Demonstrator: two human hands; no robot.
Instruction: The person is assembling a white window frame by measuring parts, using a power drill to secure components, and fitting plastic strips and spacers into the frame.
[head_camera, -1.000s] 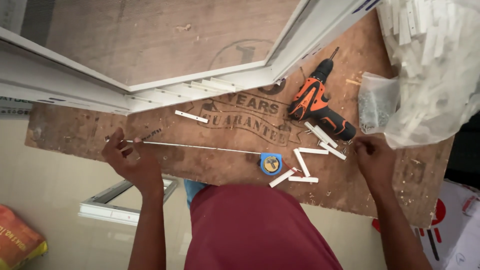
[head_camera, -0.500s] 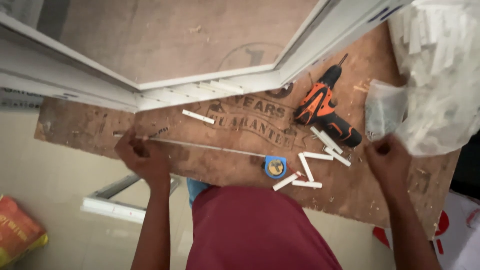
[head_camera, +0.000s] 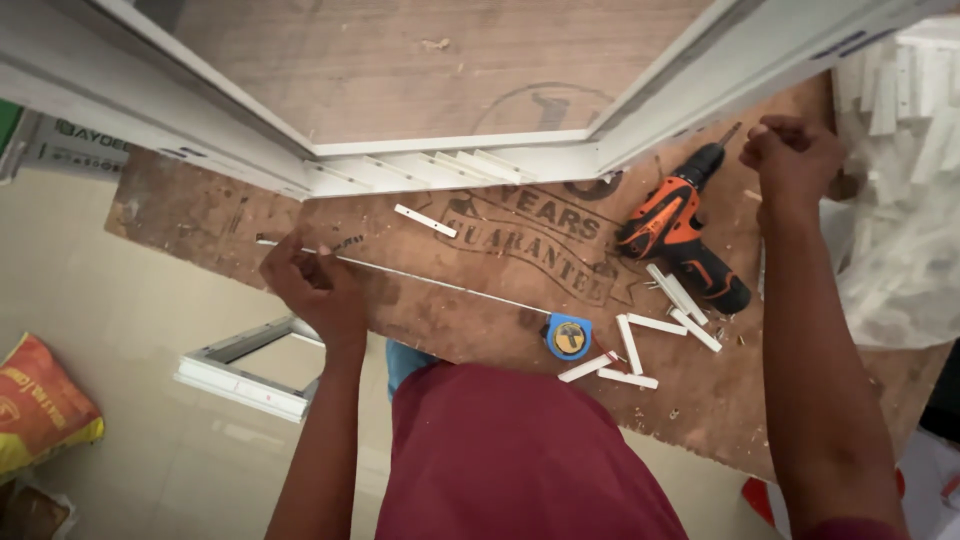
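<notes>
My left hand pinches the far end of a thin steel tape blade against the plywood board. The blade runs right to a blue and yellow tape measure case near the board's front edge. My right hand is raised at the right, fingers curled into a fist with nothing visible in it, beside a clear plastic bag of white pieces. An orange and black cordless drill lies just left of that hand.
A white window frame lies across the back of the board. Several short white strips are scattered by the tape case, and one more strip lies mid-board. On the tiled floor are a small white frame and an orange sack.
My right hand has lifted off the board near the white strips and moved up and back toward the plastic bag. My left hand stays on the tape blade's end.
</notes>
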